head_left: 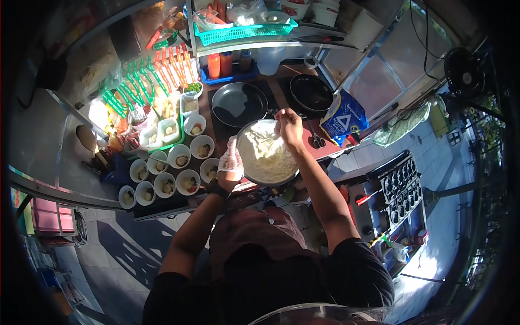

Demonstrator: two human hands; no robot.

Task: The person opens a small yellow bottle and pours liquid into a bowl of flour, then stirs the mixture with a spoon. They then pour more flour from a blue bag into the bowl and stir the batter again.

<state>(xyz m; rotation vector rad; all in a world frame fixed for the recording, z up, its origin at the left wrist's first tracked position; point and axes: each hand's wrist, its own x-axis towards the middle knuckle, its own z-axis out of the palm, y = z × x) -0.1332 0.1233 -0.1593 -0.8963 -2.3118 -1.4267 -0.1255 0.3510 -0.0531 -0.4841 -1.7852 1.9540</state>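
Observation:
A wide round bowl point(250, 174) of pale, thick batter point(265, 149) is in front of me at the counter's near edge. My left hand point(231, 164), in a clear plastic glove, grips the bowl's left side at the rim. Over the right part of the bowl, my right hand point(291, 129) is closed in a fist; whatever it holds is hidden by the fingers. White batter is heaped in a ridge beside that hand. To the left of the bowl stand several white cups point(188, 182) with bits of food inside.
Behind the bowl are a dark pan point(239, 103) and a black frying pan point(311, 92). A blue bag point(345, 119) and black-handled scissors point(316, 142) lie to the right. Sauce bottles point(214, 66) stand in a blue tray. A molded pan point(400, 190) sits lower right.

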